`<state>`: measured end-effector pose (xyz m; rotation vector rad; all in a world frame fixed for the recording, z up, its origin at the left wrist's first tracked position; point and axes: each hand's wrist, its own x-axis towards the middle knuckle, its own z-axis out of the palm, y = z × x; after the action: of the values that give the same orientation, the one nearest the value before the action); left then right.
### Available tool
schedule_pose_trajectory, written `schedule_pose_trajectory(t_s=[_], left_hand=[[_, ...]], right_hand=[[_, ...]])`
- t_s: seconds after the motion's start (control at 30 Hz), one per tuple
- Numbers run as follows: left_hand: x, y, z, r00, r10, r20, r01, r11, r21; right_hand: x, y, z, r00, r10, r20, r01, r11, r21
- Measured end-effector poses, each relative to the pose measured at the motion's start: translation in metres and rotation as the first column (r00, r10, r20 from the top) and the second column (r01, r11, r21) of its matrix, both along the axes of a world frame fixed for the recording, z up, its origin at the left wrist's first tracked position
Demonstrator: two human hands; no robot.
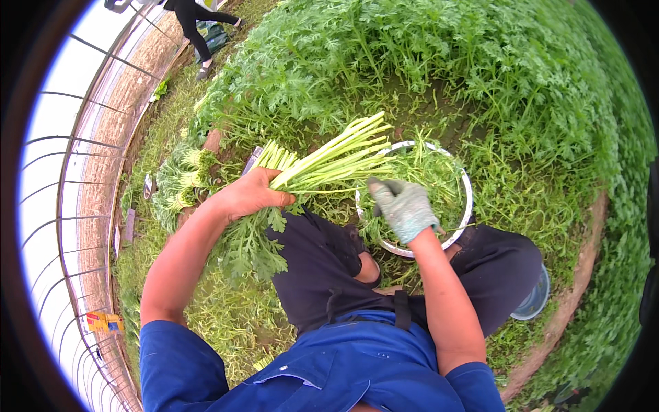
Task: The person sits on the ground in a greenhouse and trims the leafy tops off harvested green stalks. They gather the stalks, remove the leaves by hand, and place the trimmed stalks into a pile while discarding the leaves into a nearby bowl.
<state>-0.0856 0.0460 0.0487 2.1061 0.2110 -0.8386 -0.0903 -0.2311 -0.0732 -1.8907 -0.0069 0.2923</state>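
Note:
My bare left hand (255, 193) is closed around a bunch of leafy greens with lobed leaves, like crown daisy. Its long pale stems (340, 157) fan out toward the upper right, and the leaves (252, 242) hang below my hand over my left thigh. My right hand (404, 206) wears a grey-green knit glove and is over a white-rimmed bucket (467, 198). Its thumb and fingertips are close to the end of one low stem; whether they pinch it is unclear. Loose leaves and stem scraps (427, 175) fill the bucket, which stands between my knees.
Tall growing greens (412, 46) rise ahead and to the right. Several tied bunches (188, 177) lie at left. A blue-grey tub (533, 296) is beside my right knee. A person in dark trousers (190, 26) is at upper left, near the greenhouse frame (67, 180). Cut stems litter the ground.

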Motion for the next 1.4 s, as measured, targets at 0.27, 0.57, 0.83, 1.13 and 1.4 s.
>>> schedule_pose_trajectory(t_s=[0.27, 0.57, 0.83, 1.13, 1.4], left_hand=[[-0.002, -0.003, 0.007, 1.0, -0.003, -0.031, 0.001, 0.999, -0.044], [-0.003, -0.012, 0.016, 1.0, -0.003, -0.031, 0.001, 0.998, -0.067], [-0.016, -0.01, 0.029, 0.614, -0.736, 0.286, 0.253, 0.526, 0.812], [-0.025, -0.008, 0.03, -0.124, -0.951, 0.284, 0.047, 0.28, 0.959], [-0.027, -0.014, 0.032, -0.282, -0.903, 0.323, -0.013, 0.341, 0.94]], right_hand=[[-0.019, 0.008, 0.023, 0.952, 0.25, -0.178, -0.203, 0.948, 0.247], [-0.037, 0.014, -0.036, 0.976, 0.212, -0.049, -0.192, 0.945, 0.265], [0.0, -0.065, -0.039, 0.895, -0.445, 0.043, 0.44, 0.894, 0.088], [-0.008, -0.052, 0.042, 0.933, -0.152, 0.326, 0.108, 0.983, 0.151], [-0.006, -0.016, 0.065, 0.881, 0.224, 0.417, -0.19, 0.974, -0.122]])
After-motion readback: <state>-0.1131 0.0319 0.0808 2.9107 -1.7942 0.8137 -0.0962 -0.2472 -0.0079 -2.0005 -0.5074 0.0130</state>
